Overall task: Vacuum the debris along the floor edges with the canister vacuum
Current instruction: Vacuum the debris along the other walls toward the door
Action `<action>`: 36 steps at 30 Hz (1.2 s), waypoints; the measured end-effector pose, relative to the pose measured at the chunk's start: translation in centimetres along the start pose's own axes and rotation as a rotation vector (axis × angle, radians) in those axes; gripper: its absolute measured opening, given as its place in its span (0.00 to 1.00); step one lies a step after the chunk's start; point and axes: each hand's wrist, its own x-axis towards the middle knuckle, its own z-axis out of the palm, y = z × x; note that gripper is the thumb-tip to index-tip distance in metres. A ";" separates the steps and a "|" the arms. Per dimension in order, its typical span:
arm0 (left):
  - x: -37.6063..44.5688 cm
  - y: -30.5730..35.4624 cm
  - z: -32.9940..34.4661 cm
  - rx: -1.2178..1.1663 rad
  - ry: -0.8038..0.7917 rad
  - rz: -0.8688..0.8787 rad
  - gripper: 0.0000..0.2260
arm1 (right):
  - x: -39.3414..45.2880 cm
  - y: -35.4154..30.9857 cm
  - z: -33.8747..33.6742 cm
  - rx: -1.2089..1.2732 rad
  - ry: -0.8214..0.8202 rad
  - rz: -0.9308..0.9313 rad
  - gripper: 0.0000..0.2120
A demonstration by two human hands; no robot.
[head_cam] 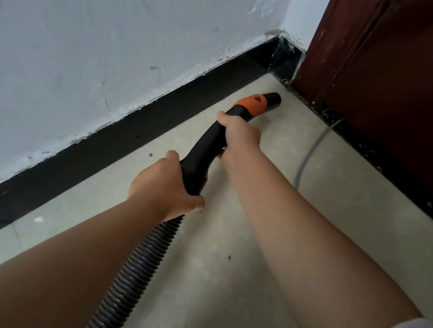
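A black curved vacuum handle with an orange collar ends in a short black nozzle that points at the floor near the room's corner. My right hand grips the handle just behind the orange collar. My left hand grips its lower end, where the ribbed black hose begins and runs down out of view. Small dark specks of debris dot the beige floor. The canister itself is out of view.
A black skirting board runs along the white wall to the corner. A dark red-brown door with a dusty black threshold stands at the right. A grey cable lies on the floor by the door.
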 end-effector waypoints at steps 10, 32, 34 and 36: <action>-7.2 -11.5 -1.6 0.030 0.050 -0.076 0.23 | -7.3 8.5 6.0 -0.185 -0.146 0.029 0.25; -13.8 -15.1 0.7 0.135 -0.060 -0.054 0.21 | -12.1 14.1 1.9 -0.237 -0.174 0.214 0.22; -13.0 -13.6 0.9 0.135 -0.055 -0.032 0.21 | -11.4 13.0 1.1 -0.226 -0.140 0.200 0.23; -12.2 -11.9 1.3 0.119 -0.065 -0.013 0.22 | -10.5 12.0 0.0 -0.212 -0.106 0.174 0.22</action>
